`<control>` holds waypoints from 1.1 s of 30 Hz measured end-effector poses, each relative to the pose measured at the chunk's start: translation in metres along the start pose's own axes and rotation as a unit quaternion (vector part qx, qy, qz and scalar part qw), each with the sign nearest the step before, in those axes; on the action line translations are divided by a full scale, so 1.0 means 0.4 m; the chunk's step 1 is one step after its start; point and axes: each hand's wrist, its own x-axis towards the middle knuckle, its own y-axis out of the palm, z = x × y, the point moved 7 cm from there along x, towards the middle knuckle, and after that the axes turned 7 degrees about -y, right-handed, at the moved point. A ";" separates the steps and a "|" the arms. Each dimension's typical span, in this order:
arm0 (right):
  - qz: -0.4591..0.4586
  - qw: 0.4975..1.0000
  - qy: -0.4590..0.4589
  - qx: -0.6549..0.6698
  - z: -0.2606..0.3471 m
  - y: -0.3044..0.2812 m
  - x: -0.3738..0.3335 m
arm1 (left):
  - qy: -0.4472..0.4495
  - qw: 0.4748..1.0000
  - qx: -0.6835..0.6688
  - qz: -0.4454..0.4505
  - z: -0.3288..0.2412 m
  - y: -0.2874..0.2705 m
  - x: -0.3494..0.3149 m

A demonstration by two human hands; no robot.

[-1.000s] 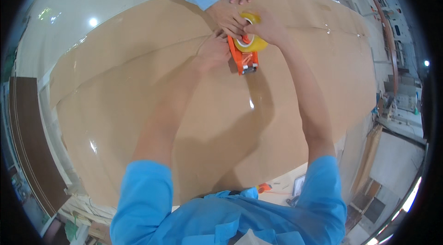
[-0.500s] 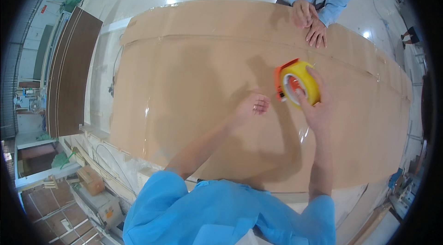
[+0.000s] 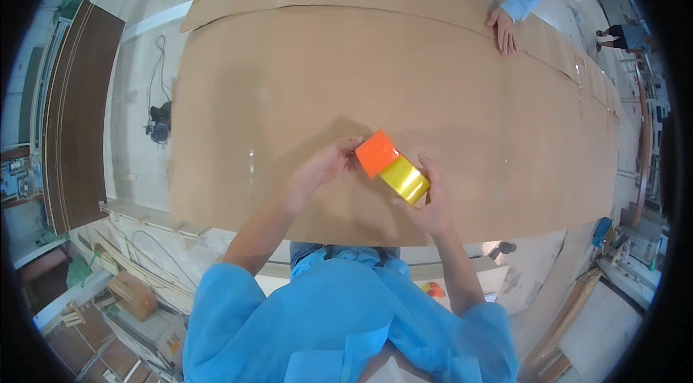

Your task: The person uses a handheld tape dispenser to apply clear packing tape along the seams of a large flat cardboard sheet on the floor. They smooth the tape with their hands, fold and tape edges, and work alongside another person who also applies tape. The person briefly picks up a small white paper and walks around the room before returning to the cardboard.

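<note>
A tape dispenser (image 3: 375,154) with an orange head and a yellow tape roll (image 3: 406,180) is held over the big brown cardboard (image 3: 289,94). My right hand (image 3: 430,204) grips the roll from the right, its thumb and fingers on either side. At the orange end, my left hand (image 3: 330,162) has its fingers curled against the dispenser's left edge. Whether these fingers also pinch the loose tape end is hidden.
Across the cardboard, a co-worker's hand (image 3: 503,31) lies flat near the far right edge. A dark brown panel (image 3: 79,116) stands at left, with a black corded tool (image 3: 159,123) beside the cardboard. An orange and yellow thing (image 3: 433,289) sits below my right forearm.
The tape dispenser has come nearer to me and left, turned in my right hand. My left hand has moved left and closed onto its orange end. One co-worker's hand has left the cardboard.
</note>
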 end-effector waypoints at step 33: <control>-0.165 0.888 0.365 0.227 0.035 0.340 -0.245 | 0.393 0.597 0.621 -0.323 -1.107 0.003 0.345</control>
